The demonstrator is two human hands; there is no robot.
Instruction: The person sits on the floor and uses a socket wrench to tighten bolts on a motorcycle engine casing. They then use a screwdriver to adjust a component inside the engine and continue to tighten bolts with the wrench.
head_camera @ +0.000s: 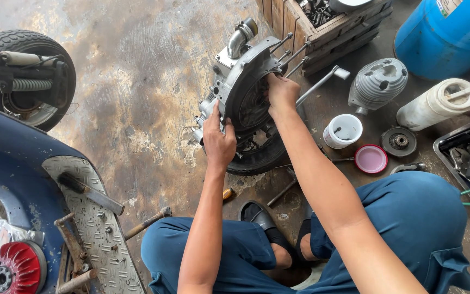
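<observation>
**Head view: both hands on engine case**

Grey metal scooter engine case stands on stained concrete floor, its black tyre at its base. Bare floor to its left; wooden crate and white plastic cup crowd its right. Left hand grips the case's lower-left edge, fingers curled. Right hand presses on the upper rim, fingers bent.

Engine case on floor, tyre beneath; left hand on its left side, right hand at centre; cup, lid to the right
</observation>
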